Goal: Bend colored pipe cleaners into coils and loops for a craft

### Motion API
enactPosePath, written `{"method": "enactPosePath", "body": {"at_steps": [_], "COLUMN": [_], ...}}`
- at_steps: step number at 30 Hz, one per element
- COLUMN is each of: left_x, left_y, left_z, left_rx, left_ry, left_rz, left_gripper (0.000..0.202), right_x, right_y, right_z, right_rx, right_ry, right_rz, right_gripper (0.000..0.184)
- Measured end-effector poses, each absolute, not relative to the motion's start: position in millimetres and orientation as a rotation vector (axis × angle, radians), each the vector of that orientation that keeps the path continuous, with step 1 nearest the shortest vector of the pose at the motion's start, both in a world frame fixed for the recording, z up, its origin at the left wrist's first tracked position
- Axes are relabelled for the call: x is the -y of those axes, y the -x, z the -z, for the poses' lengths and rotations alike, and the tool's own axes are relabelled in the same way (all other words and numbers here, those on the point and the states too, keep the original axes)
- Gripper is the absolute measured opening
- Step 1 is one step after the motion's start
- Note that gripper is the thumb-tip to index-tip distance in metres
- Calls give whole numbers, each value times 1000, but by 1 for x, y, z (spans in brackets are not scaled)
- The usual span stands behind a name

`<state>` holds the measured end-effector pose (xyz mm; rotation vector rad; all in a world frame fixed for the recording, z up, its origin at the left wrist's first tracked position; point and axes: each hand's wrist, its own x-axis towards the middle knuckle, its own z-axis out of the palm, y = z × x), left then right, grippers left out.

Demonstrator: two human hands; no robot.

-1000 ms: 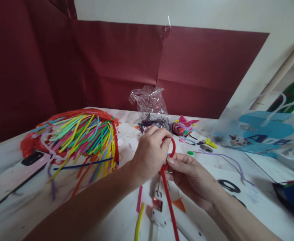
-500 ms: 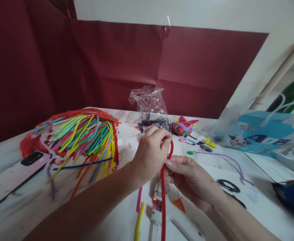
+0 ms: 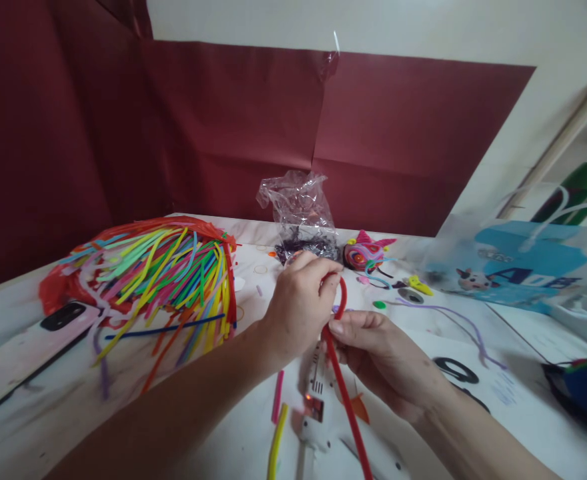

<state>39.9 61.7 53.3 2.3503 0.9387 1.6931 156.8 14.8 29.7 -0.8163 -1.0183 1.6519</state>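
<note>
A red pipe cleaner (image 3: 346, 393) runs up from the bottom of the view to my two hands and bends into a loop between them. My left hand (image 3: 301, 293) is closed on its upper, curved part, the fingertips partly hidden. Just below and to the right, my right hand (image 3: 373, 343) pinches the same pipe cleaner between thumb and fingers. Beneath it on the table lies a white glue gun (image 3: 315, 427) with a small red light. Short pieces of a yellow pipe cleaner (image 3: 276, 443) and a pink pipe cleaner (image 3: 278, 397) lie to its left.
A big pile of colourful pipe cleaners (image 3: 173, 267) on red plastic spreads at the left, beside a phone (image 3: 33, 347). Behind my hands stand a clear plastic bag (image 3: 303, 207) and a pink pipe-cleaner figure (image 3: 366, 253). A purple pipe cleaner (image 3: 458, 317) and a blue bag (image 3: 528, 260) are at the right.
The lower length of the red pipe cleaner has swung to the right, from hanging nearly straight down to a slant. Both hands stay almost in place.
</note>
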Motion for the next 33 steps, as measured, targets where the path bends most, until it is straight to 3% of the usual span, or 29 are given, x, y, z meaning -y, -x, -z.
{"method": "enactPosePath", "body": {"at_steps": [9, 14, 20, 33], "left_x": [-62, -63, -64, -72], "left_y": [-38, -37, -36, -21], "left_z": [-53, -56, -67, -76], "left_rx": [-925, -873, -750, -354], "left_ry": [-2343, -2037, -1602, -1212], "left_rz": [-1672, -1590, -1251, -797], "left_gripper": [14, 13, 17, 21], "right_x": [-15, -16, -20, -15], "right_y": [-159, -167, -181, -183], "right_z": [-32, -39, -49, -48], "right_rx": [1086, 1136, 1131, 1291], "right_ry": [874, 933, 914, 794], "right_rz": [-1648, -1514, -1370, -1715], "right_gripper": [17, 18, 14, 16]}}
